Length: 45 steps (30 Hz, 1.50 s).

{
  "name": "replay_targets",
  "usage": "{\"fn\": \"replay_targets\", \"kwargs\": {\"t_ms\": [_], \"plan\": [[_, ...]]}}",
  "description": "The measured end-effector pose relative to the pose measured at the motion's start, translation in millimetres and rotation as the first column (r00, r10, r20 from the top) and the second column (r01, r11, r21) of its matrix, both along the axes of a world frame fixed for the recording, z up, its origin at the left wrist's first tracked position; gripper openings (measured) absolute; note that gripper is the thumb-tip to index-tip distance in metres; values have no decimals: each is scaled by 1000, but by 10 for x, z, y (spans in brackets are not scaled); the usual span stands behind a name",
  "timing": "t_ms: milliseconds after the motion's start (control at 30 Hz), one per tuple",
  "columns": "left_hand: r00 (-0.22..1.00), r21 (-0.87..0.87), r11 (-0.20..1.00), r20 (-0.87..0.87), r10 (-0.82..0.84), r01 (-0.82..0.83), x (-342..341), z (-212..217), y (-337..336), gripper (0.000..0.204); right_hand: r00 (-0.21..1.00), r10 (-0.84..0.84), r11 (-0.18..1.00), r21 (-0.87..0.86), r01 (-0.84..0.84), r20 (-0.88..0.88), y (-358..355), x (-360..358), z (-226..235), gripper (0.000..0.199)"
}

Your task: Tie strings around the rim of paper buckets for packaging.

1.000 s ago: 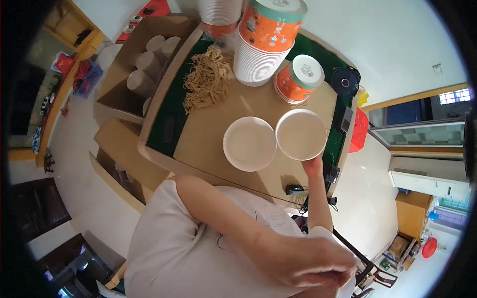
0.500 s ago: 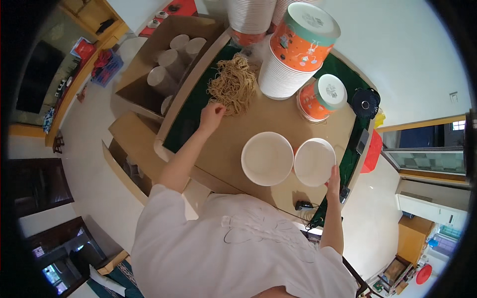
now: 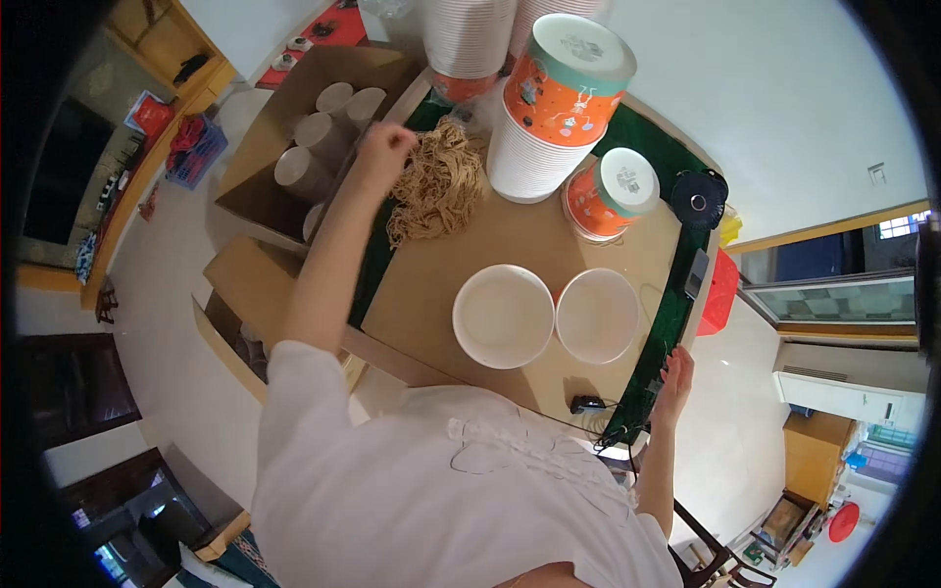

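Note:
My left hand (image 3: pixel 385 155) is at the far left edge of the table, beside a tangled heap of tan string-like strands (image 3: pixel 436 186). Its fingertips are pinched together; what they hold, if anything, is too small to make out. Over the table's right edge, near some black cables, my right hand (image 3: pixel 672 384) is loosely open and apart from the containers. Two white round paper tubs stand side by side in front of me, mouths up: a left tub (image 3: pixel 504 317) and a right tub (image 3: pixel 597 316). Both look bare inside.
Beyond are a tall stack of upside-down orange-and-green tubs (image 3: pixel 573 93), a shorter stack (image 3: pixel 613 196) and more white stacks (image 3: pixel 469 34). A cardboard box (image 3: pixel 260 167) with clear cups stands left. A black fan (image 3: pixel 698 200) and black adapter (image 3: pixel 588 403) lie rightward.
My left hand has moved from the near side of the strand heap to its far left side. My right hand has left the right tub and moved to the table's right edge.

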<state>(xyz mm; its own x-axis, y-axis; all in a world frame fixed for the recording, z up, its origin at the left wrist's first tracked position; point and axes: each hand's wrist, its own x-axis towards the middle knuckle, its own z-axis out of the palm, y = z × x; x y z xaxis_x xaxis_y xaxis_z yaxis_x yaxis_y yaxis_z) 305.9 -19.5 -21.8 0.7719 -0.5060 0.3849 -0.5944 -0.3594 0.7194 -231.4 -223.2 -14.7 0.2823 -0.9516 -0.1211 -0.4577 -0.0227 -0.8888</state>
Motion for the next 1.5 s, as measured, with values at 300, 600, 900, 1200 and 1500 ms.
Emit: {"fn": "replay_targets", "kwargs": {"t_ms": [300,600,900,1200,1500], "plan": [[992,-627,774,-14,-126,89,-682,2165,258,7,958,220,964,-194,-184,184,267,531,443,19],[790,-64,869,-387,-475,491,-2753,861,605,9,695,185,417,585,-696,695,1436,1549,382,28],[715,-70,926,-615,-332,370,-3299,496,881,8,673,224,516,500,-695,705,1452,1263,369,15],[575,24,847,-745,-339,530,-2992,407,1184,11,668,725,580,375,-723,167,1324,714,267,7],[563,86,883,-798,-217,462,-2691,242,1419,11,777,628,732,310,-607,38,972,216,345,8]]}}
